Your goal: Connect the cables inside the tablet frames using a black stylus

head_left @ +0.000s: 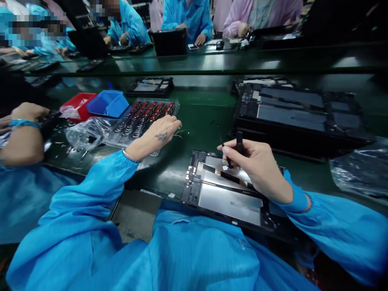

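Note:
My left hand [160, 133] is above the near right edge of a clear plastic tray [121, 139] that holds rows of small black-and-red parts. Its fingers are curled together, and whatever lies between them is hidden; a thin pale wire shows close by. My right hand [257, 165] grips a slim black hand tool [239, 141] over an opened tablet [230, 198]. The tablet lies flat at the table's front edge, its silver battery and dark ribbon cables facing up. My right hand covers part of its far right side.
To the right stands a stack of opened tablets [291, 109], with a clear plastic bag [360, 169] beside it. A red bin [79, 106] and a blue bin [107, 104] sit behind the tray. A neighbour's arm [26, 137] is at left; other people work across the bench.

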Action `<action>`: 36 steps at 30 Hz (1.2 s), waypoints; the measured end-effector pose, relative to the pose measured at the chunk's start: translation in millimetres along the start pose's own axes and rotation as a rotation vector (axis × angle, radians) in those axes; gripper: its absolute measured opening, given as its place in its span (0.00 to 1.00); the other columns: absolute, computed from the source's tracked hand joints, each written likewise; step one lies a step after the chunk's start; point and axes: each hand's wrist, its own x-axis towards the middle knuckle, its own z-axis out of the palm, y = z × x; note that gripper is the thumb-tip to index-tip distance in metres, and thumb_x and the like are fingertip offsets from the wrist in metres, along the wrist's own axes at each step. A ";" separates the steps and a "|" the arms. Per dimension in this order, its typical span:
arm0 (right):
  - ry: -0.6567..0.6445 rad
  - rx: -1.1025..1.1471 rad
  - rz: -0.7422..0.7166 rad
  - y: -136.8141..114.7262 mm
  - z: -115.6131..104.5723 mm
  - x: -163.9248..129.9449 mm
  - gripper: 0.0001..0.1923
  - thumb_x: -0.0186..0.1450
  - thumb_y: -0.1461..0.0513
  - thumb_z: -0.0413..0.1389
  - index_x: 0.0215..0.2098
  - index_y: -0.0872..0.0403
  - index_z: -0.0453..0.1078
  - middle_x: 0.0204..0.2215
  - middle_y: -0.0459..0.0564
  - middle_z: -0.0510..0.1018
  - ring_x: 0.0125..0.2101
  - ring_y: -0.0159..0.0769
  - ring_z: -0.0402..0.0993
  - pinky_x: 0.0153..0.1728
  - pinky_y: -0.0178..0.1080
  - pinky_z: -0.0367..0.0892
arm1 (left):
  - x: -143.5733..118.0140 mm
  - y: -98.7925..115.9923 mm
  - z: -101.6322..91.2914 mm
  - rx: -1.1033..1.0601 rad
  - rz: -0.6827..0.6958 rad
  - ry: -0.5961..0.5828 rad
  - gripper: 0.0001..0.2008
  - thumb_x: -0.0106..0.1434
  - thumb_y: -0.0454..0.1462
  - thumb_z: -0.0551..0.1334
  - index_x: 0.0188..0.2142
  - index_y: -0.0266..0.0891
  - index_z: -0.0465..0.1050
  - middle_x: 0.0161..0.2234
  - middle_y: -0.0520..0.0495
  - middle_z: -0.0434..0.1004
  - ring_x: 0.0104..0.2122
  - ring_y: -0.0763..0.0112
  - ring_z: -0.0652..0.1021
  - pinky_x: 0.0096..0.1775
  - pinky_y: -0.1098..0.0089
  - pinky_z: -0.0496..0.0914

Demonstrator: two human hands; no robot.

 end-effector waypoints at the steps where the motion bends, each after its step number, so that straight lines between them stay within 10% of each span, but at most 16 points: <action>1: 0.005 0.013 0.016 -0.5 0.0 0.0 0.11 0.62 0.55 0.64 0.31 0.55 0.79 0.23 0.45 0.75 0.23 0.29 0.68 0.23 0.33 0.63 | -1.6 -0.7 0.1 -0.035 0.011 -0.027 0.19 0.70 0.28 0.49 0.55 0.32 0.71 0.47 0.36 0.75 0.45 0.60 0.76 0.46 0.62 0.71; 7: 0.004 0.122 0.002 1.6 6.5 -5.4 0.12 0.63 0.54 0.64 0.35 0.55 0.79 0.23 0.45 0.75 0.22 0.28 0.65 0.23 0.33 0.63 | 8.9 56.5 -2.9 -0.741 0.021 0.163 0.15 0.73 0.41 0.58 0.53 0.38 0.78 0.46 0.42 0.78 0.46 0.63 0.77 0.49 0.64 0.71; 12: 0.035 0.094 -0.051 8.6 5.3 -5.0 0.15 0.65 0.52 0.61 0.37 0.56 0.78 0.23 0.44 0.74 0.22 0.28 0.64 0.24 0.34 0.62 | 25.8 99.3 -10.9 -1.423 -0.108 0.066 0.17 0.70 0.48 0.61 0.38 0.38 0.81 0.32 0.49 0.78 0.33 0.71 0.75 0.37 0.71 0.66; 16: 0.063 -0.053 -0.215 -0.1 -6.7 2.2 0.17 0.67 0.53 0.60 0.51 0.52 0.76 0.35 0.47 0.79 0.31 0.31 0.71 0.34 0.36 0.68 | 34.2 92.7 -26.5 -1.114 0.046 -0.054 0.18 0.69 0.44 0.61 0.27 0.36 0.76 0.24 0.53 0.67 0.26 0.75 0.66 0.29 0.71 0.56; 21: 0.027 -0.144 -0.290 -6.6 -10.9 4.3 0.05 0.67 0.59 0.60 0.36 0.52 0.76 0.30 0.44 0.78 0.32 0.31 0.72 0.34 0.35 0.66 | 35.8 85.2 -34.3 -0.748 0.237 -0.188 0.11 0.71 0.39 0.59 0.32 0.37 0.74 0.30 0.52 0.71 0.29 0.73 0.72 0.31 0.71 0.60; 28: 0.076 0.087 -0.166 -14.8 -12.0 2.8 0.09 0.65 0.58 0.62 0.30 0.55 0.74 0.23 0.43 0.76 0.25 0.28 0.68 0.29 0.35 0.63 | 29.8 92.4 -36.9 -0.412 0.411 0.541 0.18 0.70 0.48 0.63 0.49 0.39 0.65 0.39 0.47 0.72 0.37 0.69 0.75 0.37 0.70 0.71; 36: 0.135 0.066 -0.236 -19.6 -12.2 -1.7 0.09 0.66 0.59 0.61 0.29 0.55 0.75 0.23 0.43 0.77 0.24 0.27 0.67 0.28 0.34 0.63 | 31.7 105.4 -44.4 -0.025 0.408 0.754 0.02 0.72 0.34 0.61 0.42 0.36 0.70 0.34 0.46 0.75 0.32 0.69 0.76 0.33 0.70 0.72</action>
